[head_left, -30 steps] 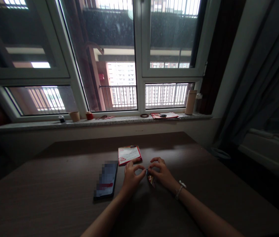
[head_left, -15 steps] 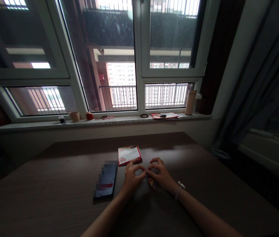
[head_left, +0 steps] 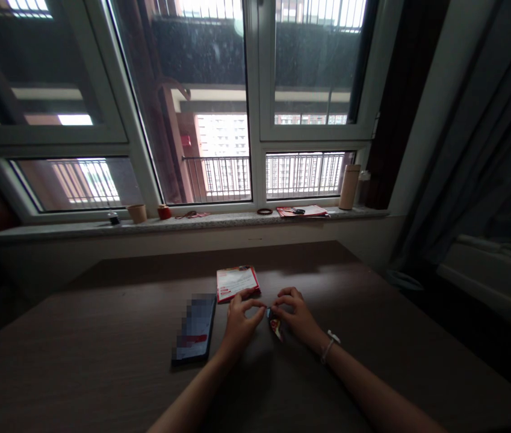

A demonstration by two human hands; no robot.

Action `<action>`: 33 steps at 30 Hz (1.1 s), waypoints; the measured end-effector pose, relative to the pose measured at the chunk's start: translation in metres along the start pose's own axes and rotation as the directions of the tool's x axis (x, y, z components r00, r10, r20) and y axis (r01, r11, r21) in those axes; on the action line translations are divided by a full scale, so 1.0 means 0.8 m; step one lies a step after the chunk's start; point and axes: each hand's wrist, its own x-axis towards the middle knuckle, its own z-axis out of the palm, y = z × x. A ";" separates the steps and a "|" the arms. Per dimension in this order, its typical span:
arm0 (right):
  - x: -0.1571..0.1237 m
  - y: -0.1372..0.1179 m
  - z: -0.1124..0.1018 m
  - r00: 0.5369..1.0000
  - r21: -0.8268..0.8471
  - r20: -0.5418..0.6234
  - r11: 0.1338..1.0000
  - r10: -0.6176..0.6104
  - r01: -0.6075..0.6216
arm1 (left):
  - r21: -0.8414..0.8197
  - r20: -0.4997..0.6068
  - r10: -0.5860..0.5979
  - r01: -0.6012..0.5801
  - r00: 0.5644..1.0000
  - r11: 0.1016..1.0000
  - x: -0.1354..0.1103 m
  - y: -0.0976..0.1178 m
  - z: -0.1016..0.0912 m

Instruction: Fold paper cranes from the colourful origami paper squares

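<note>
A small folded piece of colourful paper (head_left: 275, 328), red and yellow with a pale tip, hangs just above the tabletop between my hands. My right hand (head_left: 298, 316) pinches its upper end between thumb and fingertips. Thumb and index finger of my left hand (head_left: 238, 322) are pressed together in a ring right at the paper's left edge. Whether a bit of it lies between those fingertips is too small to make out. Beyond my left fingers lies a red-bordered white sheet or stack (head_left: 237, 282), partly covered by them. To the left rests a phone (head_left: 196, 331), its screen partly pixelated.
The brown table (head_left: 102, 325) stands below a window. Along the stone sill (head_left: 232, 222) are a paper cup (head_left: 136, 213), a red spool-like item (head_left: 164, 212), a dark ring (head_left: 264, 211), red-edged papers with scissors (head_left: 299, 211) and a tan bottle (head_left: 349, 187).
My fingertips have moved slightly apart and up, so more of the folded paper shows. The phone and the red-bordered sheet lie where they were.
</note>
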 end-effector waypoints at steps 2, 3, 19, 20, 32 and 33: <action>0.000 0.000 0.000 1.000 0.002 -0.005 1.000 0.002 -0.002 | 0.001 0.005 -0.001 0.001 1.000 1.000 -0.001 0.001 0.001; 0.000 -0.001 0.000 1.000 0.004 -0.003 1.000 0.002 -0.002 | 0.005 0.008 -0.002 0.002 1.000 1.000 -0.001 0.001 0.001; 0.000 -0.006 -0.002 0.996 -0.093 0.083 0.996 0.026 -0.018 | 0.055 0.034 0.018 -0.020 0.999 0.998 -0.003 0.004 0.002; 0.000 -0.006 -0.002 0.996 -0.095 0.082 0.995 0.026 -0.018 | 0.052 0.027 0.016 -0.018 0.999 0.998 -0.002 0.003 0.002; -0.001 -0.005 -0.003 0.998 -0.078 0.065 0.997 -0.012 0.018 | -0.007 -0.045 -0.014 0.014 0.999 1.000 0.000 -0.008 0.003; -0.002 -0.005 -0.003 0.999 -0.088 0.047 0.996 -0.003 0.008 | -0.015 -0.060 -0.019 0.019 0.998 1.000 0.001 -0.009 0.003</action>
